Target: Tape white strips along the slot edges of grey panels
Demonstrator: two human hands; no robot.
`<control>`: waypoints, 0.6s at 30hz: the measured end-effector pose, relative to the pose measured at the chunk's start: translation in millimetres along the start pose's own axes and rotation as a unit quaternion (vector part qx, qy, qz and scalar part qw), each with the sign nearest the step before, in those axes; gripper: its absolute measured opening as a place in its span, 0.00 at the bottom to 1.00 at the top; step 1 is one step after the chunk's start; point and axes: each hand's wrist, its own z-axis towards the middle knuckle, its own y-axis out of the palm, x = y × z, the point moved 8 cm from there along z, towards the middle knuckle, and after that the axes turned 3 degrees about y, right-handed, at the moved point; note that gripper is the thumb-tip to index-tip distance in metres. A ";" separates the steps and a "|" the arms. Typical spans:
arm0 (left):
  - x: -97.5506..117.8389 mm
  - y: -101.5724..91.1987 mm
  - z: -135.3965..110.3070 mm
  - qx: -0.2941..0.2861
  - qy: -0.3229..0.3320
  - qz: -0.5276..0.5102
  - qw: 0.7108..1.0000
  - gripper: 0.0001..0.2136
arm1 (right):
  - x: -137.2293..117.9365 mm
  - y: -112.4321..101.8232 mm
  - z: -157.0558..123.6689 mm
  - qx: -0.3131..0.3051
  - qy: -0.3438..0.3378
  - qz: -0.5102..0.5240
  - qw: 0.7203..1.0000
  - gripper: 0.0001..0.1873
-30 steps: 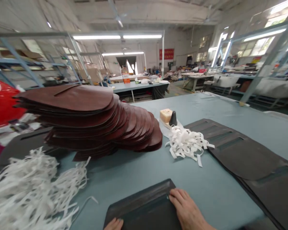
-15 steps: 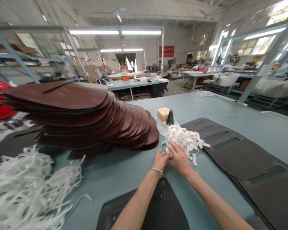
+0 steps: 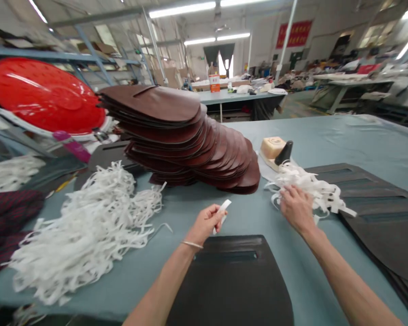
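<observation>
My left hand [image 3: 209, 222] pinches a short white strip [image 3: 225, 206] above the table, close to the far edge of a dark panel [image 3: 231, 280] that has a long slot. My right hand [image 3: 296, 206] lies over a small pile of white strips [image 3: 321, 190], fingers stretched out and touching it; the fingertips are slightly blurred. Just behind that pile, a black cone-shaped piece [image 3: 284, 153] leans beside a cream block [image 3: 272, 147]. More slotted dark panels [image 3: 377, 203] lie overlapped to the right of my right hand.
A tall fanned stack of brown leather-like pieces [image 3: 190, 145] stands at the back left of the blue-grey table [image 3: 187, 203]. A large heap of white strips [image 3: 85, 231] spreads in front of it. Behind sits a red domed object [image 3: 47, 97]. Dark red cloth [image 3: 10, 222] lies far left.
My hands have parted: the left has come back leftward from the small pile with a white strip, while the right remains at the pile. The view has turned left.
</observation>
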 end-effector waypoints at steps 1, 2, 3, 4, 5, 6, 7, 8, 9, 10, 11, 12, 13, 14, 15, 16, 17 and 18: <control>3.1 8.4 -5.3 -0.019 0.001 0.028 0.999 0.16 | -14.8 -15.6 -3.0 0.033 0.014 0.031 0.999 0.14; 7.2 18.7 -9.8 -0.041 0.010 0.058 0.997 0.16 | -33.5 -29.3 -7.6 0.050 0.012 0.077 0.996 0.14; 12.3 29.0 -13.9 -0.060 0.027 0.090 0.994 0.15 | -54.8 -37.9 -12.9 0.031 -0.002 0.136 0.990 0.15; 17.4 38.0 -17.7 -0.077 0.048 0.122 0.988 0.15 | -77.5 -41.4 -19.0 -0.020 -0.023 0.202 0.979 0.15; 21.4 43.9 -21.4 -0.089 0.065 0.155 0.982 0.14 | -99.3 -40.1 -26.8 -0.098 -0.042 0.262 0.959 0.15; 23.4 45.1 -25.1 -0.091 0.074 0.186 0.976 0.14 | -116.5 -36.8 -36.3 -0.179 -0.049 0.304 0.934 0.14; 23.2 41.8 -28.9 -0.087 0.073 0.216 0.970 0.14 | -127.7 -33.1 -46.5 -0.250 -0.046 0.333 0.908 0.15; 20.7 34.3 -33.2 -0.083 0.061 0.241 0.965 0.14 | -131.8 -29.4 -55.9 -0.303 -0.032 0.349 0.886 0.16; 16.3 23.6 -38.4 -0.080 0.043 0.259 0.961 0.15 | -129.2 -25.7 -63.8 -0.334 -0.008 0.359 0.872 0.17; 11.0 10.2 -44.5 -0.076 0.024 0.271 0.959 0.15 | -121.7 -21.9 -70.2 -0.347 0.021 0.364 0.864 0.18; 5.2 -4.5 -51.7 -0.072 0.007 0.278 0.958 0.15 | -111.7 -17.8 -76.0 -0.349 0.050 0.367 0.861 0.18; -1.0 -19.7 -59.7 -0.066 -0.007 0.284 0.957 0.14 | -101.8 -12.6 -82.6 -0.350 0.075 0.368 0.858 0.18; -7.8 -34.8 -68.2 -0.055 -0.020 0.288 0.956 0.14 | -92.6 -6.5 -90.2 -0.352 0.098 0.367 0.855 0.17; -15.5 -48.9 -77.0 -0.041 -0.035 0.292 0.955 0.14 | -85.2 0.3 -99.3 -0.359 0.120 0.364 0.851 0.17; -24.0 -60.9 -85.8 -0.026 -0.051 0.293 0.954 0.13 | -79.8 7.3 -109.6 -0.370 0.141 0.360 0.845 0.17; -32.9 -70.3 -94.1 -0.013 -0.067 0.293 0.954 0.13 | -75.9 13.9 -120.4 -0.382 0.162 0.355 0.837 0.16; -41.7 -77.2 -101.5 0.000 -0.084 0.292 0.953 0.13 | -73.3 19.5 -131.3 -0.394 0.182 0.351 0.829 0.16; -49.8 -82.2 -107.8 0.016 -0.099 0.288 0.952 0.13 | -71.0 24.0 -141.4 -0.405 0.204 0.346 0.821 0.16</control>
